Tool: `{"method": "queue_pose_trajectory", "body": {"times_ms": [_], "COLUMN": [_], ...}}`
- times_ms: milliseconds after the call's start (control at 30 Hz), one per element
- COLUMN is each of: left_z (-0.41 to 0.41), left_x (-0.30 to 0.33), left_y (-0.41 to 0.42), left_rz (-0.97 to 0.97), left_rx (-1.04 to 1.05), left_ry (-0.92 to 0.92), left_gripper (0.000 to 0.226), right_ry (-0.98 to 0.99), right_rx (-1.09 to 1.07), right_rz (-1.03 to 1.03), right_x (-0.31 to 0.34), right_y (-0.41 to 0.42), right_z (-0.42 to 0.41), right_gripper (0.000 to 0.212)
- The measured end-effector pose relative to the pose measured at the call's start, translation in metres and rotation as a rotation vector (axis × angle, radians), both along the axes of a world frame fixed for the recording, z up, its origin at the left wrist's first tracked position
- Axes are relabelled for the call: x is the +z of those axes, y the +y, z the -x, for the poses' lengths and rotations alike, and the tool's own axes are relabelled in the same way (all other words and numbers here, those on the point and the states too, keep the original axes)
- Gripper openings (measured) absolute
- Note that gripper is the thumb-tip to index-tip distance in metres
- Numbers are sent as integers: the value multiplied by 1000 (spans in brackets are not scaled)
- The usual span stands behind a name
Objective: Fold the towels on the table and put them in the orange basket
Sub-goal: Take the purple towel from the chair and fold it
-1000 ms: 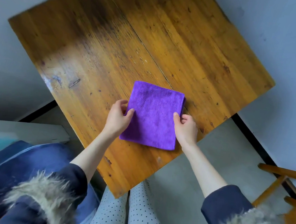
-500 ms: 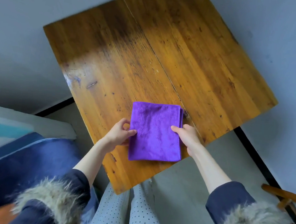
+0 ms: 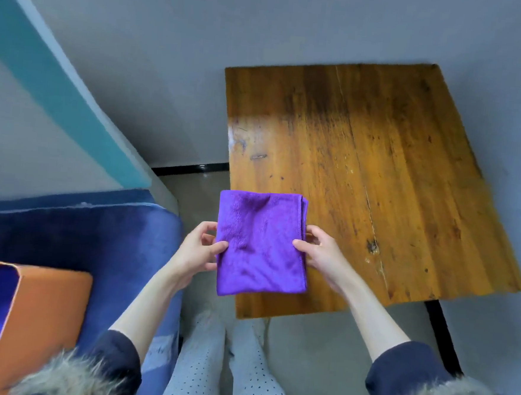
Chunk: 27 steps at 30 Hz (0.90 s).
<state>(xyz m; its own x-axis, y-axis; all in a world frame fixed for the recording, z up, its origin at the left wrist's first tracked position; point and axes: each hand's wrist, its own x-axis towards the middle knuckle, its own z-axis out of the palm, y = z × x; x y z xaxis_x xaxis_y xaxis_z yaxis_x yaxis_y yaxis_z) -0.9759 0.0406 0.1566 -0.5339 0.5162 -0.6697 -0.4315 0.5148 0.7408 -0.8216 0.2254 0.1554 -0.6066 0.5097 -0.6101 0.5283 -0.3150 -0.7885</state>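
Left hand [image 3: 196, 251] and right hand [image 3: 321, 257] pinch the folded towel [image 3: 260, 243] at opposite edges, thumbs on top, keeping it flat for transfer; basket [image 3: 44, 315] lies left of the towel.

This looks like a room in a home, perhaps a living room. A worn wooden table [image 3: 362, 179] with scratches and stains stands on a grey floor [image 3: 319, 355] by a plain grey wall [image 3: 202, 39] with a black skirting. Beside it is a blue velvet sofa [image 3: 75, 230] with an orange basket [image 3: 38, 320] on it. A teal band [image 3: 46, 68] crosses the wall at left.
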Motion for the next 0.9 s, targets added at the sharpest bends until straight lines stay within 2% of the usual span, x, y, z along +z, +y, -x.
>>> {"method": "queue_pose_trajectory", "body": {"times_ms": [200,500,733,900], "left_z": [20,28,19,20], "left_x": [30,61,48,22], "left_y": [-100,-285,-409,-461], "left_rz": [-60,-109,-46,41], "left_rx": [298,714,971,1169], "left_ry": [65,145,143,94], "left_gripper": [26,25,24,27], "right_ry": [48,98,37,-35], "right_rx": [250,668,942,1094], "right_rz": [33,52,11,-38], "right_x": [36,75,70,47], "right_y": [-63,-231,-368,-445], "right_z": [80,189,246,281], "right_gripper": [25,26,28,27]}}
